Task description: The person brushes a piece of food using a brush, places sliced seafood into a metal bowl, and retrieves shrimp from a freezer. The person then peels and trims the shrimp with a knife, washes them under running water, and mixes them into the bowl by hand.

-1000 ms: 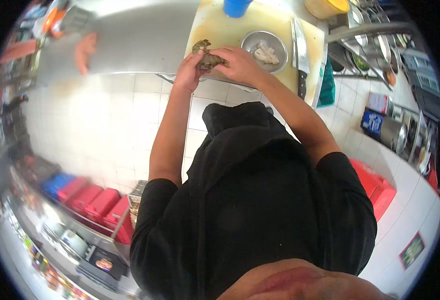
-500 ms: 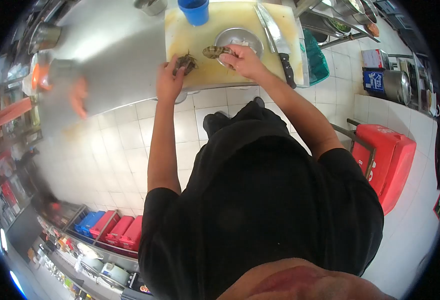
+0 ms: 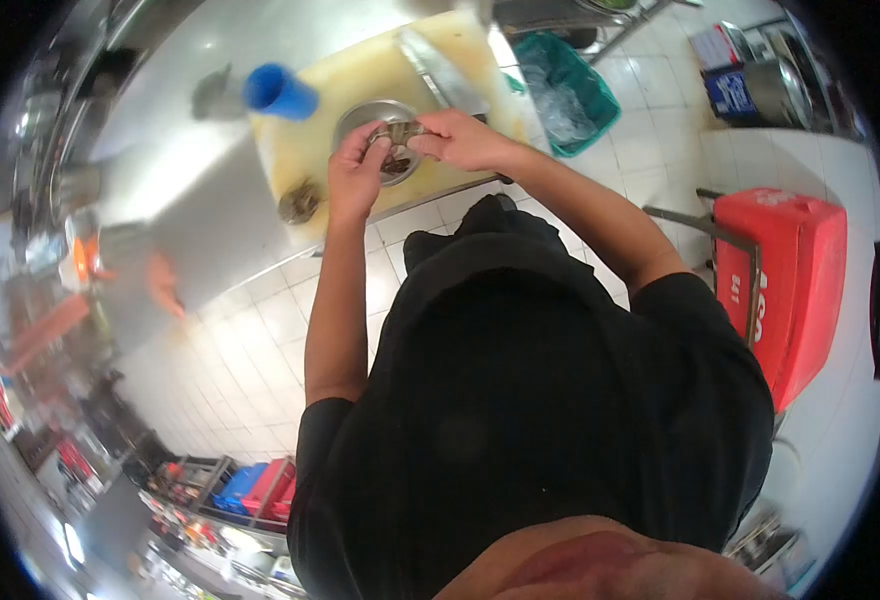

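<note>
Striped shellfish tail (image 3: 398,131) over the metal bowl (image 3: 347,120).
Left hand (image 3: 355,175) and right hand (image 3: 465,143) pinch it with nearly closed fingers; seemingly working its shell, a next move calling for steady grip. A dark clump (image 3: 300,203) lies on the cutting board (image 3: 278,150).

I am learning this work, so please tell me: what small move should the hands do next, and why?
Probably the left hand and right hand should start peeling the tail: both grip it over the bowl, it looks unpeeled, with dark bands showing, and the leggy piece lies apart on the board.
</note>
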A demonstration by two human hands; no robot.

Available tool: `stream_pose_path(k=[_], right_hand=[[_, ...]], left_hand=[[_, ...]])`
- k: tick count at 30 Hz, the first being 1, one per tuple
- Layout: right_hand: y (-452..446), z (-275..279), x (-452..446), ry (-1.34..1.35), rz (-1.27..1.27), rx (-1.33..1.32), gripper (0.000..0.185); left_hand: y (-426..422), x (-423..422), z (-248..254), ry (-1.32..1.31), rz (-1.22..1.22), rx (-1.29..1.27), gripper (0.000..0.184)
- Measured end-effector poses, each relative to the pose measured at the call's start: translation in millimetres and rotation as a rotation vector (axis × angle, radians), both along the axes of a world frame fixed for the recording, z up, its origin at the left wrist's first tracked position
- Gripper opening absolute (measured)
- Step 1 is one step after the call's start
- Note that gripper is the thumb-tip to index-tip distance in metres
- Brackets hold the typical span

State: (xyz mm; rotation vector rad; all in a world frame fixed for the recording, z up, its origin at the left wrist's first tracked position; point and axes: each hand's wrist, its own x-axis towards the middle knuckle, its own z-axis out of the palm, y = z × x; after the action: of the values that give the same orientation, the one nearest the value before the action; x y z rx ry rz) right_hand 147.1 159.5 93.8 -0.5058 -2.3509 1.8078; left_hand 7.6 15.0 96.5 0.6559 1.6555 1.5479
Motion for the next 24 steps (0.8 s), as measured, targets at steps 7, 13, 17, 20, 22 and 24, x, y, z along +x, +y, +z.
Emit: stream_pose_path(k=[7,13,17,20,22,24], right_hand=[[76,13,83,-0.064,-0.060,0.346,0.021],[143,-5,142,0.055,-0.179,0.788,0.011],[196,-43,176,-0.026,-0.305,0.988,0.009],[238,-95,196,-0.176,-0.376,0.988,0.028],[248,-113,202,-0.470,-0.331,1.080,0.043],[250,-103,195,-0.216,-0.430,0.975,0.041]], left_hand=[[94,53,8,-0.045,-0.211,-0.122,0.022],[174,98,21,-0.172,-0.345,-0.216,0.022],[207,112,-2,-0.162,-0.374,-0.209,0.020],[224,116,-19,-0.120,-0.335,-0.231,0.020],[234,118,-24,-0.113,-0.348,-0.276,0.020],[242,116,-28,-0.103,-0.360,-0.292,0.020]])
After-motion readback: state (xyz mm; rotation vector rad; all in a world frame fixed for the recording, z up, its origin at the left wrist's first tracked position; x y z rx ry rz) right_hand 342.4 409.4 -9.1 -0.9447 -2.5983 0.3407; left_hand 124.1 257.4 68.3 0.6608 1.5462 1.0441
